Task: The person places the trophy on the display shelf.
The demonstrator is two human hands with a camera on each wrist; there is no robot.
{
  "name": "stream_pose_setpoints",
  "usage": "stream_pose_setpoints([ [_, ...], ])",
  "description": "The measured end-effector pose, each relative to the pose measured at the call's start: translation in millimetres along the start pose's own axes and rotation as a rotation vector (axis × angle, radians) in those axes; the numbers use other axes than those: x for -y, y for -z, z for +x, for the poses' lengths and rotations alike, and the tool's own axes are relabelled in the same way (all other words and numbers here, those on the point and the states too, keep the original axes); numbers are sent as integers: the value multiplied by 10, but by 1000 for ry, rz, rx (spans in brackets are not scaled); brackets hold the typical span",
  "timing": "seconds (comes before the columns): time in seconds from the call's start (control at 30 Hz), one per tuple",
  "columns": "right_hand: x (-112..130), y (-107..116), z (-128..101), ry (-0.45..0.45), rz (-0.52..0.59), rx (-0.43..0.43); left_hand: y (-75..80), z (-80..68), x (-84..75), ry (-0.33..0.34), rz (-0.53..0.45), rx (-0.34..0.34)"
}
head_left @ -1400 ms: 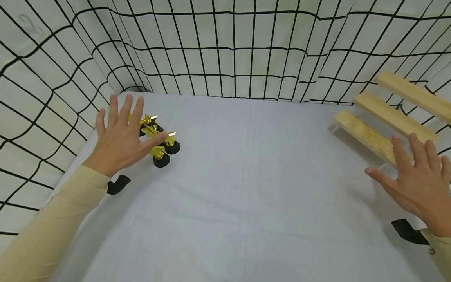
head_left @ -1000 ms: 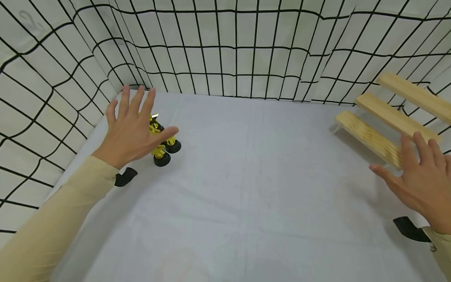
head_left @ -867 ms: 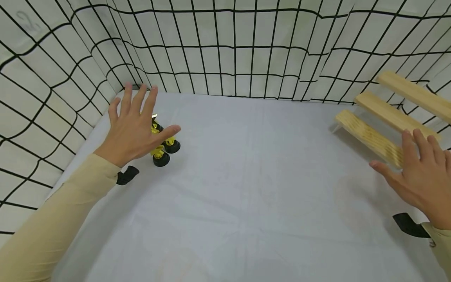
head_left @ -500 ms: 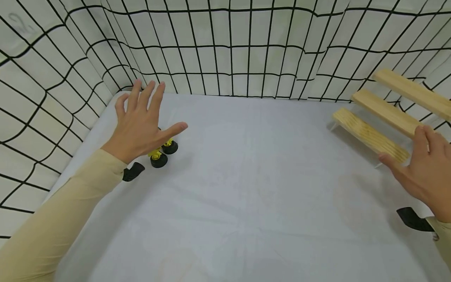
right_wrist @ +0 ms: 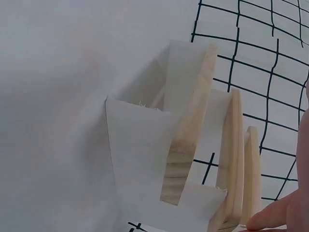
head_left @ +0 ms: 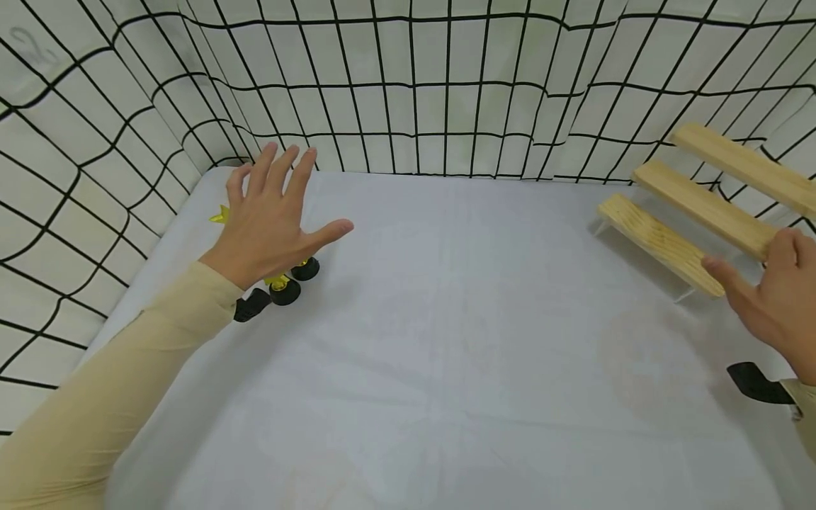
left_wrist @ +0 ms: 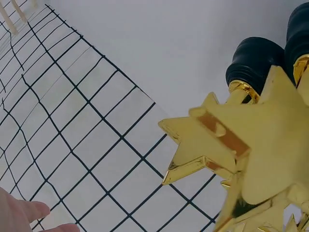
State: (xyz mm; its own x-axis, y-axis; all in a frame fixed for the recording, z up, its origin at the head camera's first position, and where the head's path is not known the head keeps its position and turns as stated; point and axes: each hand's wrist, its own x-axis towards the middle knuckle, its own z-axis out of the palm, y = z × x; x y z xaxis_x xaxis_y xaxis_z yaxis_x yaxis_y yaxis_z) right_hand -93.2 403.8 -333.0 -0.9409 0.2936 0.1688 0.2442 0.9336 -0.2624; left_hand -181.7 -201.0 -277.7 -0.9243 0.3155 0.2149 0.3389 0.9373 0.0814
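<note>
Gold star trophies (head_left: 280, 280) on black round bases stand clustered at the left rear of the white tabletop (head_left: 446, 340), close to the gridded curtain wall (head_left: 414, 92), and the left hand (head_left: 270, 219) hovers right over them, fingers spread and straight, gripping nothing; whether the palm brushes the stars I cannot tell. The wrist view shows the star tops (left_wrist: 241, 140) tall and top-heavy above small bases (left_wrist: 253, 60), so a flat palm coming down, or a sideways sweep, could knock one over and take its neighbours with it, since they stand touching or nearly so. Well apart, at the right edge, the right hand (head_left: 774, 297) is relaxed and holds nothing, its fingertips at the lowest wooden step (head_left: 656, 244) of a three-tier riser. A nudge there could shift the light riser on the smooth cloth.
</note>
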Motion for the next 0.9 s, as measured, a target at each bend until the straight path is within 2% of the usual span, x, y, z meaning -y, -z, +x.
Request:
stream_pose_setpoints([
  [0.1,-12,5,74,-9,17,10,5,44,-15,-20,-5,-13],
  [0.2,-12,31,142,-58,15,57,22,98,-44,-33,-13,-15],
  [0.37,-28,44,237,-106,-7,104,43,175,-107,-32,-17,10],
  [0.53,-66,11,298,-119,-15,87,36,232,-169,-32,-26,19],
  [0.9,-105,-28,423,-164,-39,87,17,338,-272,-52,-50,-14],
])
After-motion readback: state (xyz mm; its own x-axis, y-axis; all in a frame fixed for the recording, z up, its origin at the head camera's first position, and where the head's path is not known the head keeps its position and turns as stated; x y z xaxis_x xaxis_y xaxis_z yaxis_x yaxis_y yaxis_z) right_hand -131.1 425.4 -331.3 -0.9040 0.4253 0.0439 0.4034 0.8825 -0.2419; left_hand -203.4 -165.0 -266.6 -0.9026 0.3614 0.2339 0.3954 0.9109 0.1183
